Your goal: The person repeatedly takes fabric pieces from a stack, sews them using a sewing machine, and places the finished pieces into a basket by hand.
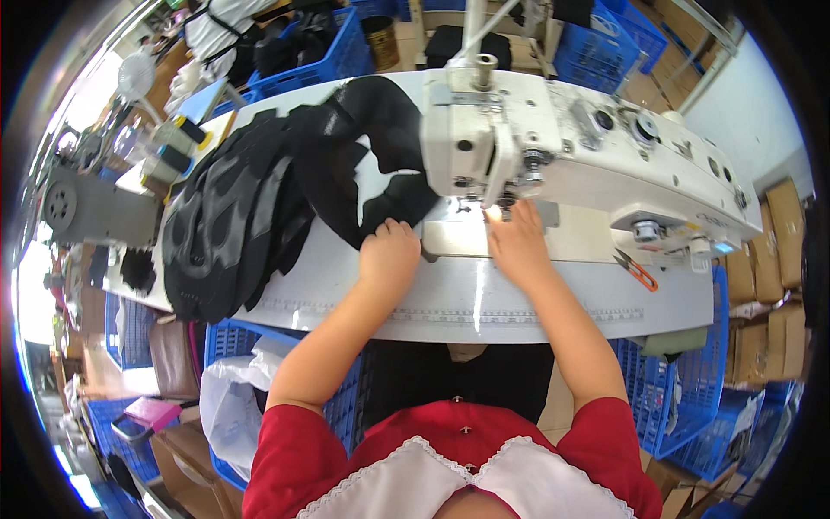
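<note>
A black fabric piece [363, 130] with a cut-out lies left of the needle area of a white sewing machine [553, 130]. Its lower edge is gripped by my left hand [389, 257], whose fingers are curled closed. My right hand [520, 240] is at the lit needle area, just under the machine's head, its fingers together and bent downward. Whatever those fingertips hold, if anything, is hidden. Further left, several black cut pieces [242, 216] with shiny patches lie overlapped in a pile.
Orange-handled thread snips [638, 272] lie on the white table [450, 298] right of my right hand. A ruler strip [467, 316] runs along its near edge. Thread cones [173, 160] stand at the far left. Blue crates [674, 389] surround the table.
</note>
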A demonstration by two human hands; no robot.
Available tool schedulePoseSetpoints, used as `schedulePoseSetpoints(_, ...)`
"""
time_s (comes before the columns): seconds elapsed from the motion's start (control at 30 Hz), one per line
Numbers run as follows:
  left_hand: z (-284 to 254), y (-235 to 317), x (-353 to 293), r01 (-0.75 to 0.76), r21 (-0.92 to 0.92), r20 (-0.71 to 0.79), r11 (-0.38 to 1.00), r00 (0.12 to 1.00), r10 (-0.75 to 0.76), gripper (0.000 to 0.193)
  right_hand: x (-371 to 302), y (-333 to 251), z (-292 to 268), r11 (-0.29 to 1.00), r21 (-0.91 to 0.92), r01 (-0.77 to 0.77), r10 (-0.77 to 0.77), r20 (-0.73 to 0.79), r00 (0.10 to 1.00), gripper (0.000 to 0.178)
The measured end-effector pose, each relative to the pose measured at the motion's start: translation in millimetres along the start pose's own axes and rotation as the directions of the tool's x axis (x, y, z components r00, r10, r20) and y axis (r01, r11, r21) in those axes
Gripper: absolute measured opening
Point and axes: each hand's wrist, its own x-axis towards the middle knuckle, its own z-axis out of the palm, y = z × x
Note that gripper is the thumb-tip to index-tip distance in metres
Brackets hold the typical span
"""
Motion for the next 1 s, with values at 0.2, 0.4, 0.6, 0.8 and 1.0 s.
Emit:
schedulePoseSetpoints(0.2,-42,-10,-82,0.161,-0.197,-0.064,0.967,0.982,-0.177,0.021,5,-6,0,0.999,0.008,-0.048,0.047,0.145,0.988,0.039)
schedulePoseSetpoints(0.4,-22,-27,-216,0.237,-0.546,-0.003,0.803,0.959,-0.285,0.042,0,0,7,0.997,0.029,0.066,-0.069,0.148,0.987,0.042)
schedulePoseSetpoints(0.6,-13,-112,-340,0.674,-0.139,-0.333,0.726,0.658,-0.675,0.033,0,1,1,0.996,-0.074,0.058,-0.048,0.125,0.991,0.045)
schedulePoseSetpoints(0.8,114,-129,-483,0.902,0.204,0.201,0.381,0.342,-0.918,0.026,-3,2,-1,0.994,-0.095,0.047,-0.035,0.117,0.993,0.047)
schedulePoseSetpoints(1.0,164,-98,-559,0.883,0.299,0.906,0.362,-0.144,-0.397,0.042,2,-10,5,0.999,-0.013,0.042,-0.039,0.162,0.986,0.047)
